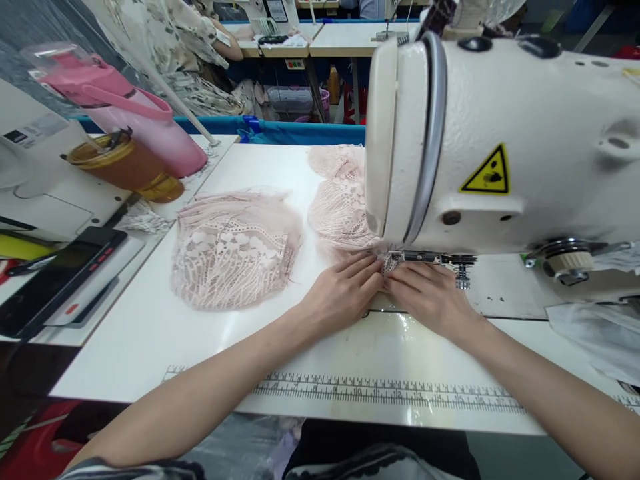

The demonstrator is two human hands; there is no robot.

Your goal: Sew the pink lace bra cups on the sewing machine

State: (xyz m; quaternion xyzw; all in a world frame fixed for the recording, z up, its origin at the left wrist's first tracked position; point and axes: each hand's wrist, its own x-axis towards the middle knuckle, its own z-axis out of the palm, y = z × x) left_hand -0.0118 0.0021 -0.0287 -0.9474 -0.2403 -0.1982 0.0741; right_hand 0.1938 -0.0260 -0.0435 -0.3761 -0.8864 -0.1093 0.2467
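A white sewing machine [480, 147] stands over the work, and its head hides the needle from me. My left hand [345, 287] lies just left of the presser foot area, fingers together and pressed on a pale pink lace piece [345, 213]. On the near side of the machine head, my right hand [433, 293] has its fingers bent down onto the edge of the same lace, close to the left fingertips. Part of that lace runs out of sight behind the head. A stack of pink lace pieces [235, 260] rests to the left on the white table.
A printed ruler [390, 393] runs along the table's front edge. At the left are a pink bottle [135, 113], an amber cup [125, 167] and a black control panel [60, 280]. White cloth [595, 340] lies at the right. Another person's arm [227, 43] shows at the back.
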